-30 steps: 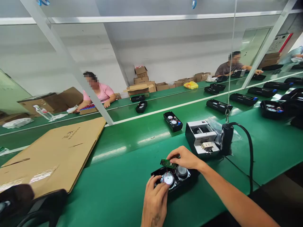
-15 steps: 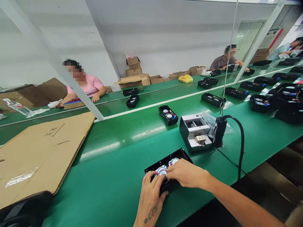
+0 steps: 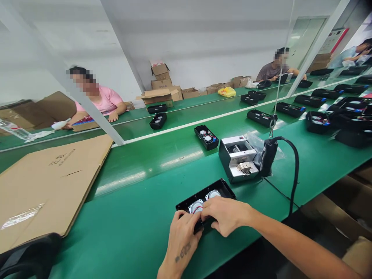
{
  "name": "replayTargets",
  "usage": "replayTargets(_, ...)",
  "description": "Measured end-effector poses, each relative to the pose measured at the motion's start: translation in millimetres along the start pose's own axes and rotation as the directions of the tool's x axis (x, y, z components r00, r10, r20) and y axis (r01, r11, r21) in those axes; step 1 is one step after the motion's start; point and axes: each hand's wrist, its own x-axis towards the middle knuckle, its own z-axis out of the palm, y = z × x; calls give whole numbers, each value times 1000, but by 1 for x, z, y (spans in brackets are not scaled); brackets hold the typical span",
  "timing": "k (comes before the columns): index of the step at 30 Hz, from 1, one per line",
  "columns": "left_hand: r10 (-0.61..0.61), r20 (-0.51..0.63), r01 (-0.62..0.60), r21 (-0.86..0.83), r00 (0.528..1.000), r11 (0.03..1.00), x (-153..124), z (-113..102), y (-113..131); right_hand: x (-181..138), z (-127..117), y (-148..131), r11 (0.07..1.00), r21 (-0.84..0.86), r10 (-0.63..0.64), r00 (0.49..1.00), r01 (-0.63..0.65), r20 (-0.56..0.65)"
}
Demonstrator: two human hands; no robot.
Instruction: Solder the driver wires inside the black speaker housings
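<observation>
A black speaker housing (image 3: 225, 188) lies open side up on the green bench in front of me, with two round silver speakers (image 3: 195, 206) in it. Red wire (image 3: 198, 208) runs across the nearer speaker. My left hand (image 3: 183, 231) grips the housing's near left edge, thumb outside and fingertips reaching in beside that speaker. Bent over the housing, my right hand (image 3: 228, 214) has its thumb and fingers pinched at the wire, close to the left fingertips. Both hands hide the near inside of the housing.
A screw-feeder machine (image 3: 240, 162) stands behind the housing, beside a black electric screwdriver (image 3: 267, 157) hanging on a cord. Another housing with speakers (image 3: 206, 136) sits on the green conveyor. Flattened cardboard (image 3: 55, 182) covers the left. Co-workers (image 3: 101, 99) sit across the line.
My right hand has shifted slightly left toward the left fingertips, its lower fingers more visible. Both hands stay at the housing. The whole view has tilted a little.
</observation>
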Motion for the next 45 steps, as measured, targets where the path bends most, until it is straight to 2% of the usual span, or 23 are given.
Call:
replayTargets(2,-161,134,177,-122,978,977,15,-12,-5,7,-6,-2,999,-47,28,999,-27,16)
replayTargets(4,-290,272,359,-251,918,899,35,-27,-15,20,-18,-1,991,-125,45,999,-41,29)
replayTargets(7,-319,407,475,-376,856,795,67,-46,-36,44,-42,6,984,-175,46,996,-32,80)
replayTargets(12,-301,509,537,-418,807,733,94,-55,-60,75,-64,22,996,-49,87,977,-79,194)
replayTargets(20,-314,531,574,-444,787,688,95,-54,-61,92,-61,34,995,13,96,973,-101,208)
replayTargets(30,-314,546,593,-469,777,654,95,-53,-62,86,-55,25,991,-39,131,973,-126,192)
replayTargets(36,-308,566,611,-486,765,625,95,-53,-62,85,-48,31,990,-15,142,980,-142,143)
replayTargets(42,-301,581,621,-493,756,609,96,-56,-60,82,-49,37,993,17,114,982,-117,153)
replayTargets(45,-299,585,624,-497,754,602,95,-56,-60,81,-48,34,990,2,140,979,-141,147)
